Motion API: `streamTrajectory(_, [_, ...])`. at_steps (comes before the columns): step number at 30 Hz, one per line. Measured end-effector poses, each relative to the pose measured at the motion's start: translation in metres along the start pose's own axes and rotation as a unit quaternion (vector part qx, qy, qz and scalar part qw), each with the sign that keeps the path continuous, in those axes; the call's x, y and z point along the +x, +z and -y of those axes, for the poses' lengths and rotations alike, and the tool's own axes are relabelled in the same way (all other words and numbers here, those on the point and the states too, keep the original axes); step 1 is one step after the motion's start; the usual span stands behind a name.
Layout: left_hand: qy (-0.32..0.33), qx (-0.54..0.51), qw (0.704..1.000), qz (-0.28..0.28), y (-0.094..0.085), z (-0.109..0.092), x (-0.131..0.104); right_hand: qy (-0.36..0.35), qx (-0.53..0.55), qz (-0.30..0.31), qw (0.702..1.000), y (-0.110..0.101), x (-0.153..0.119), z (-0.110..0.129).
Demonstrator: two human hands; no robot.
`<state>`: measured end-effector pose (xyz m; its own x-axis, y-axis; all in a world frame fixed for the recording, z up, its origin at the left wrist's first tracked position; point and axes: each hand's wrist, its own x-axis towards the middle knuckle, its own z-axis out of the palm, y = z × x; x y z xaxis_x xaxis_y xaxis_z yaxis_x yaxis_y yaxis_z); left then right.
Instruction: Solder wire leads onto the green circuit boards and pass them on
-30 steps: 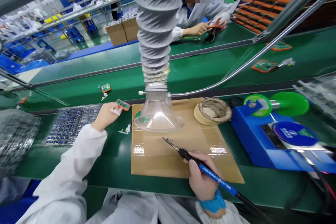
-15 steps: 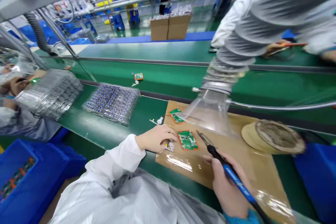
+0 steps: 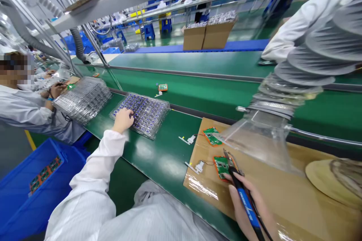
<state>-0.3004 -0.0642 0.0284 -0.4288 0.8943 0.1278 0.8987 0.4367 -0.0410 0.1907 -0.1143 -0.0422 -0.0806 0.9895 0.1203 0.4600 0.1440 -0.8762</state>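
My left hand [image 3: 123, 119] is over the left part of a clear plastic tray [image 3: 152, 128] filled with rows of small blue-and-silver parts. Its fingers are curled together down onto the parts; whatever is between them is hidden. In my right hand [image 3: 246, 199] is a blue-and-black soldering iron [image 3: 244, 202], its tip pointing away over a green circuit board [image 3: 221, 164] with an orange edge. A fingertip of this hand touches or overlaps the board. A white plastic piece [image 3: 198, 167] on a thin wire lies left of that board. Behind is a second circuit board [image 3: 211, 136] beside another white piece [image 3: 190, 140].
A clear fume hood [image 3: 254, 135] on a grey hose hangs over the brown mat [image 3: 266, 192]. A yellowish roll [image 3: 325, 180] stands at right. Stacked trays [image 3: 85, 98] and a co-worker [image 3: 34, 105] are at left, above a blue bin [image 3: 19, 192] holding boards.
My left hand has left the white piece by the board and reached left to the tray. The soldering iron's tip is now over the near board. The view has swung left.
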Motion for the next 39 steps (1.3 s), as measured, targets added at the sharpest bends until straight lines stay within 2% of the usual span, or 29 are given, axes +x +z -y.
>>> streamTrajectory(2, [0.021,0.006,1.0,0.009,-0.003,0.005,0.003,0.008,-0.006,-0.006,1.0,0.0,0.0,0.002])
streamTrajectory(8, [0.063,0.053,0.996,0.044,-0.01,0.001,0.012,-0.009,-0.003,-0.012,1.0,0.002,0.003,-0.004])
streamTrajectory(12, [0.074,0.058,0.994,0.056,-0.014,0.003,0.016,0.022,0.005,0.009,1.0,0.002,0.002,-0.001])
streamTrajectory(19, [0.107,0.031,0.99,0.09,-0.011,0.013,0.026,0.033,0.022,0.012,0.999,0.004,0.002,0.01])
streamTrajectory(26, [0.155,-0.008,0.986,0.068,-0.011,0.022,0.022,0.048,0.034,-0.001,0.998,0.005,0.002,0.007])
streamTrajectory(30, [0.161,-0.024,0.985,0.065,-0.011,0.025,0.017,0.033,0.042,0.007,0.999,0.004,0.003,0.001])
streamTrajectory(32, [0.163,-0.026,0.985,0.048,-0.014,0.025,0.013,0.024,0.042,0.012,0.999,0.003,0.003,-0.004])
streamTrajectory(35, [0.163,-0.069,0.984,-0.029,-0.023,0.019,0.004,0.021,0.037,0.018,0.999,0.003,0.005,-0.013])
streamTrajectory(37, [0.139,-0.17,0.97,-0.101,-0.028,0.006,-0.006,0.024,0.041,0.023,0.999,0.004,0.006,-0.016])
streamTrajectory(39, [0.091,-0.326,0.928,-0.158,-0.028,-0.017,-0.016,0.026,0.05,0.024,0.998,0.004,0.006,-0.017])
